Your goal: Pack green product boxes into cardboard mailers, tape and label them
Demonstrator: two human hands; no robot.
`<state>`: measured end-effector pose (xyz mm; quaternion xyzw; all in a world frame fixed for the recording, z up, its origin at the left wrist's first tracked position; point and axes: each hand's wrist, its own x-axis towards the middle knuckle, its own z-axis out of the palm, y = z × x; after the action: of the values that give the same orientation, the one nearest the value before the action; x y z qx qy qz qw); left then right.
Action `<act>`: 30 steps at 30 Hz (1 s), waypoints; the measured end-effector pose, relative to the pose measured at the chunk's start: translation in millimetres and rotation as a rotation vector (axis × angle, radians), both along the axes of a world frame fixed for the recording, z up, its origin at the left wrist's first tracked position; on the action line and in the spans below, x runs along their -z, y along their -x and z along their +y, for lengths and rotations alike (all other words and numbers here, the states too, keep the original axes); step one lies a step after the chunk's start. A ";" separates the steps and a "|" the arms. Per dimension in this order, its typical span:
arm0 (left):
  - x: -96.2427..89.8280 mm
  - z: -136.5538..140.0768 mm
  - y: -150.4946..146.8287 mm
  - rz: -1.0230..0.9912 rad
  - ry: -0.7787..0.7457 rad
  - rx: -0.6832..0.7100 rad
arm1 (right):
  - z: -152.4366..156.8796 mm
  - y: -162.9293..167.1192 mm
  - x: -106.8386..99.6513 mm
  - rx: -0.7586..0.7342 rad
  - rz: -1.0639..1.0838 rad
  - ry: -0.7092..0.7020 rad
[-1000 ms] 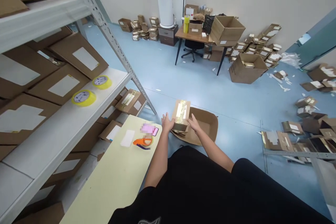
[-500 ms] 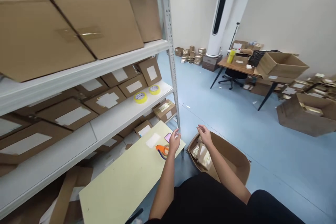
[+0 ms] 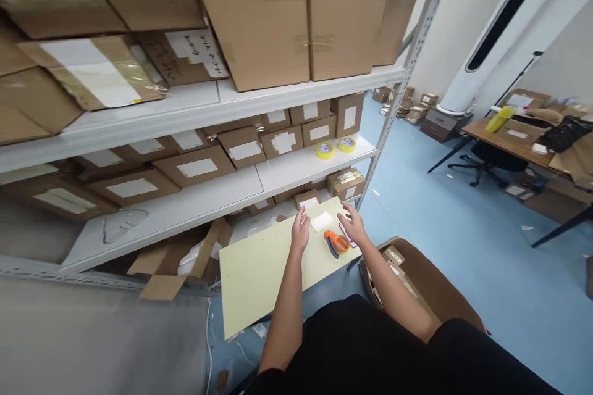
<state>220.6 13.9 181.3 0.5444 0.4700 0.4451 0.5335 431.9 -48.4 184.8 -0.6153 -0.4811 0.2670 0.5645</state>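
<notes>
**Empty left hand [image 3: 300, 234] and right hand [image 3: 353, 225] poised above a pale yellow rectangular bench [image 3: 259, 278]**

From my remote head view, both bare hands are spread, palms roughly facing, gripping nothing. The orange plastic tape dispenser with a dark handle [image 3: 337, 241] lies at the bench's right end, nearest the right hand, probably left there for easy reach. A white paper sheet [image 3: 321, 221] lies between the hands; a pink-screened phone [image 3: 345, 232] sits partly behind the right hand, and I cannot tell whether they touch.

Beside the bench, on the floor, a large open brown cardboard bin [image 3: 440, 281] holds small taped cardboard boxes [image 3: 399, 274] at its near side. Left of the bench, an open-flapped brown carton [image 3: 162, 287] contains something white, unclear to me. On the grey metal shelf [image 3: 217, 188], two yellow tape rolls [image 3: 324, 151] lie flat, presumably so they cannot roll away.
</notes>
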 end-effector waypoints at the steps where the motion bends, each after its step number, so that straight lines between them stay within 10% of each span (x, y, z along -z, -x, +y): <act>1: -1.3 2.8 15.6 -0.007 -0.008 -0.020 | 4.5 14.9 -1.5 -0.033 -0.026 -0.005; 7: 7.9 4.2 82.5 -0.015 -0.008 -0.150 | 20.8 67.5 -2.0 -0.080 -0.077 -0.011; 13: 22.8 -20.8 85.5 0.005 0.031 -0.210 | 17.8 39.3 26.8 -0.111 -0.171 0.050; 30: 132.6 -146.5 21.5 0.203 0.304 -0.206 | -6.0 16.3 237.3 -0.050 -0.164 0.805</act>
<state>199.1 -132.6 48.7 0.4489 0.6362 0.3642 0.5109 415.6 -54.4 -52.5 -0.7945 -0.3961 0.3976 0.2319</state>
